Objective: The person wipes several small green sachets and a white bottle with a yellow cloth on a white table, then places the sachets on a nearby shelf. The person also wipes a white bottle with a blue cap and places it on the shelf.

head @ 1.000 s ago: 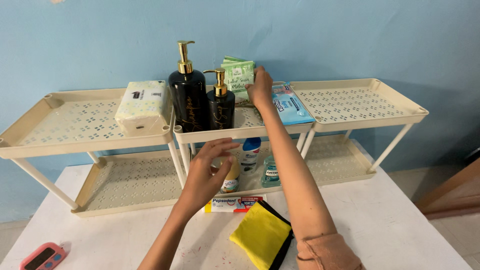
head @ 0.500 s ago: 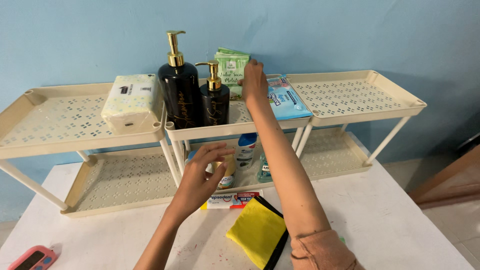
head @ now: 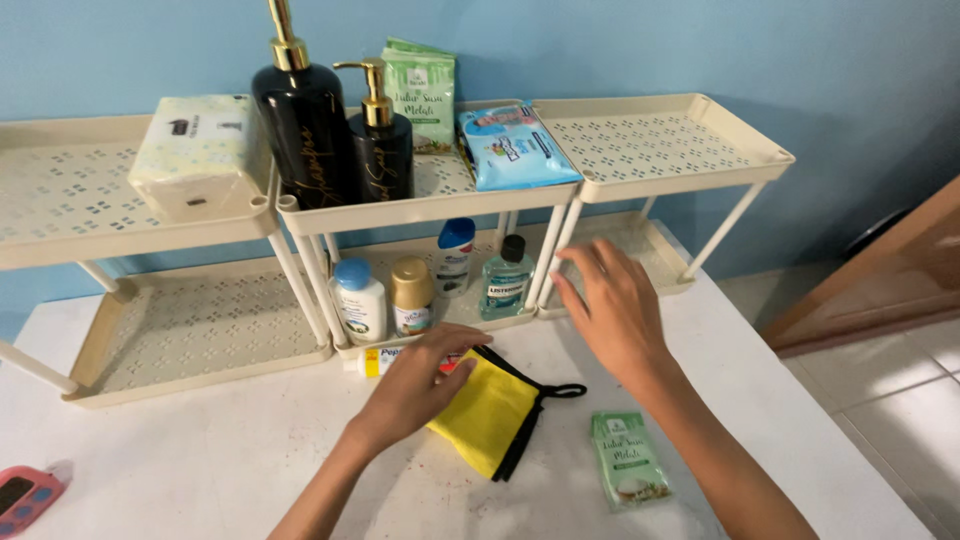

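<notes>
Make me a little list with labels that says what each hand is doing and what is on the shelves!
left hand: resting on the yellow cloth, open
right hand: open, holding nothing, above the white table
top shelf: two black pump bottles, tissue pack, blue wipes pack, green sachet
lower shelf: small bottles, green mouthwash bottle
table: another green sachet

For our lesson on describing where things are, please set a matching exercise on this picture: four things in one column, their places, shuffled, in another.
Things
1. tissue pack
2. yellow cloth
3. blue wipes pack
4. green sachet

Places
a. top shelf, middle rack
b. table, under the left hand
c. table, near the right forearm
d. top shelf, left rack

Pairs: 1-d, 2-b, 3-a, 4-c
</notes>
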